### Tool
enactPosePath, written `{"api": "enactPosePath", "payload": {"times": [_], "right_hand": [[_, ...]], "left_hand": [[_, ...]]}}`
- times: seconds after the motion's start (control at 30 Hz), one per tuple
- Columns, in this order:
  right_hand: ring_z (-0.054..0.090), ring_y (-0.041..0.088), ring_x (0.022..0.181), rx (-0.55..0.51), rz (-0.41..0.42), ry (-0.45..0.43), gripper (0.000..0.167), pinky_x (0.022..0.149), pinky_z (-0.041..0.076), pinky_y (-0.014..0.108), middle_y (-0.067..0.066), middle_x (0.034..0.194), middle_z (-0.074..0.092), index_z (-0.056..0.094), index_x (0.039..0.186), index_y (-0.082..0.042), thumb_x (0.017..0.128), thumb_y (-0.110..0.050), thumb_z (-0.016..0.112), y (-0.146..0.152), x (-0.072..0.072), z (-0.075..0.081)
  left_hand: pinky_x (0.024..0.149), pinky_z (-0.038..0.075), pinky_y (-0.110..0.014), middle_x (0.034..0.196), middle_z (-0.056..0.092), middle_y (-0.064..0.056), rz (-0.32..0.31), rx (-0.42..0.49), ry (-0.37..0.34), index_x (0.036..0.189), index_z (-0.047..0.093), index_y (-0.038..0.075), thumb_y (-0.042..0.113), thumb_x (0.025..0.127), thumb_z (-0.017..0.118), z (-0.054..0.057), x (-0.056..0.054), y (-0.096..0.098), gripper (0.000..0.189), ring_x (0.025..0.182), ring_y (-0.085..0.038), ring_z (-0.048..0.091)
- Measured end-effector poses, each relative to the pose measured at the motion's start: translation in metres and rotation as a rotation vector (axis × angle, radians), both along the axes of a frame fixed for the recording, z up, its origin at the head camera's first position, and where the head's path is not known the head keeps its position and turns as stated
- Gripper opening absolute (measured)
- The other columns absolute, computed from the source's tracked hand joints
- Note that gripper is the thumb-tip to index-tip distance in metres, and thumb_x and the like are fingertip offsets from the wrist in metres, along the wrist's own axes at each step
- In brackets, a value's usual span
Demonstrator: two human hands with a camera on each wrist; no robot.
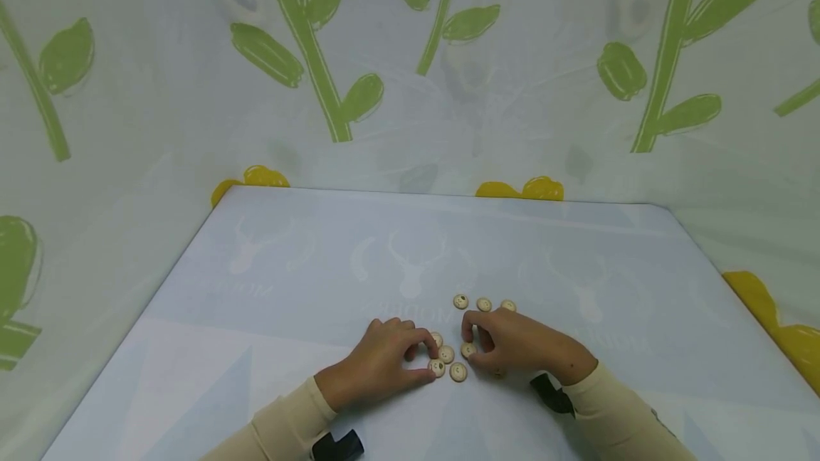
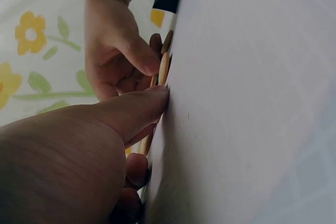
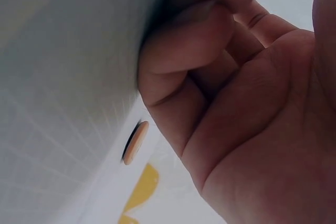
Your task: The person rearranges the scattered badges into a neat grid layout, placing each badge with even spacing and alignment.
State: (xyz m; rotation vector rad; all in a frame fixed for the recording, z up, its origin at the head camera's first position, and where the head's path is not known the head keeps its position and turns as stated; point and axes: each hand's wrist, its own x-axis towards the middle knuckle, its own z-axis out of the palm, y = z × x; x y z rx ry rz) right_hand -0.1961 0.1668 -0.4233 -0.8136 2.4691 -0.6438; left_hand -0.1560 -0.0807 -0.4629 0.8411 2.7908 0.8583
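My left hand [image 1: 384, 360] has its thumb and index finger at opposite edges of a small round wooden disc [image 1: 437, 368] with dark marks on top. In the left wrist view, the thumb tip meets the rim of a disc [image 2: 164, 69]. My right hand [image 1: 522, 343] pinches another wooden disc [image 1: 468, 350] between thumb and index finger. Between the hands lie more discs, one in the middle [image 1: 445, 354] and one nearer me [image 1: 458, 372]. Part of another disc [image 1: 436, 339] shows behind my left fingers. The right wrist view shows curled fingers [image 3: 184, 51] against the tabletop.
Beyond my right hand, a short row of discs includes a left one [image 1: 460, 301] and a middle one [image 1: 483, 304]; the hand partly covers the right one [image 1: 508, 305]. The pale table [image 1: 288, 290] meets a flower-patterned cloth [image 1: 512, 112] at its far edge.
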Motion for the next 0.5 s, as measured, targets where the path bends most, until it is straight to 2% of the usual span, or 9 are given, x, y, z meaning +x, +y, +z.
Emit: {"api": "enactPosePath", "payload": {"times": [0.5], "right_hand": [[0.047, 0.004, 0.057, 0.022, -0.023, 0.024, 0.018, 0.051, 0.038, 0.022, -0.009, 0.066, 0.052, 0.059, 0.096, -0.022, 0.088, -0.024, 0.075, -0.0020, 0.0006, -0.0011]], "left_hand": [[0.072, 0.029, -0.029, 0.074, 0.047, 0.018, 0.004, 0.002, 0.000, 0.096, 0.066, 0.036, 0.042, 0.083, 0.079, 0.0007, 0.0007, 0.0003, 0.020, 0.074, -0.001, 0.043]]}}
